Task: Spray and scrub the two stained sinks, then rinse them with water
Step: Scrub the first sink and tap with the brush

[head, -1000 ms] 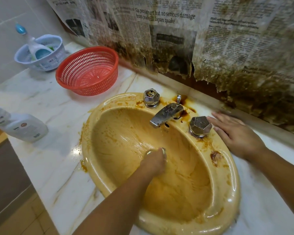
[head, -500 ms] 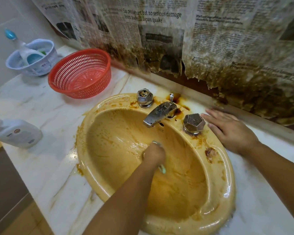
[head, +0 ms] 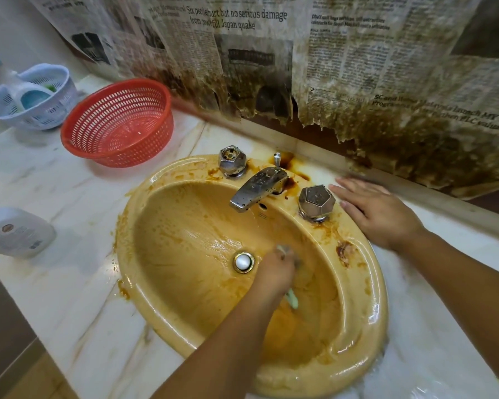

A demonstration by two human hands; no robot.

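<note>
A yellow oval sink (head: 144, 272) smeared with brown stains is set into the marble counter. My left hand (head: 272, 272) is down in the basin, closed around a pale green scrubbing tool (head: 292, 298), just right of the silver drain plug (head: 243, 262). My right hand (head: 378, 214) lies flat and open on the sink's rim, beside the right tap knob (head: 316, 201). The chrome faucet (head: 257, 187) and the left knob (head: 232, 161) stand at the back of the sink. A white spray bottle (head: 16, 231) lies on the counter at the left.
A red perforated basket (head: 117, 122) and a white basket (head: 32, 102) holding a blue-tipped bottle sit at the back left. Stained, torn newspaper (head: 357, 82) covers the wall behind the sink. The counter's front edge drops off at the lower left.
My left hand has slid with the scrubbing tool to the right, uncovering the drain plug. My right hand has stayed beside the right knob. The view has shifted slightly.
</note>
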